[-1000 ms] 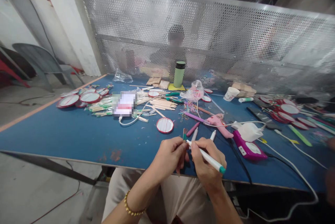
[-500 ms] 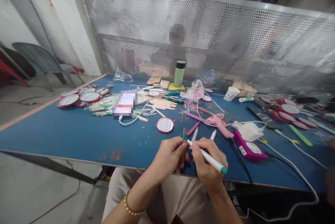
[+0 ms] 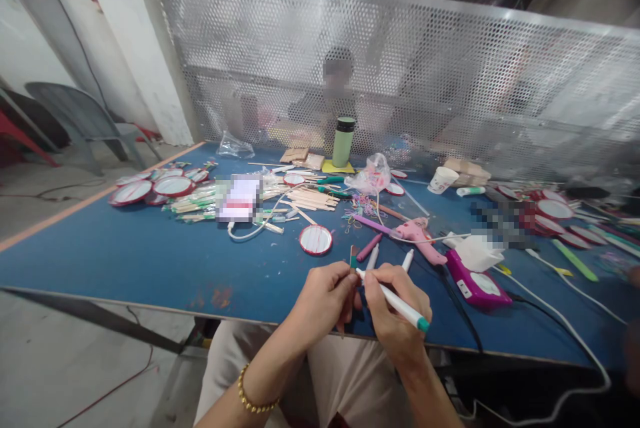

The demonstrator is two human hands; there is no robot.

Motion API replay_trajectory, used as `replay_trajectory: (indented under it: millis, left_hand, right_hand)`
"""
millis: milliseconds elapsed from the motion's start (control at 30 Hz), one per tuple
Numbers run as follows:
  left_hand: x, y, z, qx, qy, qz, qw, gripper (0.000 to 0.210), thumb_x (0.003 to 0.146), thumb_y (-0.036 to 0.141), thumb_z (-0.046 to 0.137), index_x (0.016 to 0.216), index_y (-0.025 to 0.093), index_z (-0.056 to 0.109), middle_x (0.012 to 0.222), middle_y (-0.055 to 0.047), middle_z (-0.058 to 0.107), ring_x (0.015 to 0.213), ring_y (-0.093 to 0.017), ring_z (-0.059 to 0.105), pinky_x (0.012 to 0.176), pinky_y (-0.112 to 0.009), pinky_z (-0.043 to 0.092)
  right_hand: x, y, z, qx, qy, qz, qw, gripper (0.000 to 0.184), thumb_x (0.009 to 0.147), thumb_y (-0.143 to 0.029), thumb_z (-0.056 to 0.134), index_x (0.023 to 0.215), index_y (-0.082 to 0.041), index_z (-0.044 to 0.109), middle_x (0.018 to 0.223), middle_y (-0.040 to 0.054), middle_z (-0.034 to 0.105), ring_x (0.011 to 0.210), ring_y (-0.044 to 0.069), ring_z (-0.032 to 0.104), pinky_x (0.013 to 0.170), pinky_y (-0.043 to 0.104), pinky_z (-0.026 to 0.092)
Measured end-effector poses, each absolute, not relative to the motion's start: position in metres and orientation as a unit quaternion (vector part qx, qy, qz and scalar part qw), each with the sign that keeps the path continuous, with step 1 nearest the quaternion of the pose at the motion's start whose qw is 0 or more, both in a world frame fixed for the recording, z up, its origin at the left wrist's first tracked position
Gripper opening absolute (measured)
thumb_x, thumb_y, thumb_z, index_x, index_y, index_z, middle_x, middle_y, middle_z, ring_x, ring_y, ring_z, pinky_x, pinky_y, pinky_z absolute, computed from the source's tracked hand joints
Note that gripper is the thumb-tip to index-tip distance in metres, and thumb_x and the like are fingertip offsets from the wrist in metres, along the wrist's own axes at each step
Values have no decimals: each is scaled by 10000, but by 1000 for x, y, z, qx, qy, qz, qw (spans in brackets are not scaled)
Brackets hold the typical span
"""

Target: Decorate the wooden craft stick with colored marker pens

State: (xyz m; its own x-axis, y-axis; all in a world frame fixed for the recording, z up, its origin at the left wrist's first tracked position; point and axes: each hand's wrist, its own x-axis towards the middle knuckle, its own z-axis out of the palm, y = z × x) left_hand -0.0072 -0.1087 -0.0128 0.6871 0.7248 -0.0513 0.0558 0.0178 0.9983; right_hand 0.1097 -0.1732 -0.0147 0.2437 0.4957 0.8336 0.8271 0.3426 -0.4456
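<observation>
Evidently, marker at stick

Left hand (image 3: 326,291) pinches a green-marked stick (image 3: 353,259) near the front of the table (image 3: 125,268); right hand (image 3: 397,335) holds a white marker (image 3: 403,307) in a closed grip, nib close by. Colouring seems in hand; another stroke would call for a steady pinch

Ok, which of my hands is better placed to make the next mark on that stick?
Probably the right hand: it holds the white marker, tip close to the stick. The left hand pinches the stick, so seems better suited to steadying.
</observation>
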Motion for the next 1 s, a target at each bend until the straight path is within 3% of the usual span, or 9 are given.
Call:
replay_trajectory:
  millis: [1000]
  left_hand:
    - [-6,-109,-11,651,300,257,649,380,871,495,494,624,206,477,446,45,487,345,-83,438,335,-172,360]
  right_hand:
    - [109,-173,-14,-557,-597,-155,556,169,905,-163,578,745,-202,618,605,-29,642,468,94,561,463,203,437]
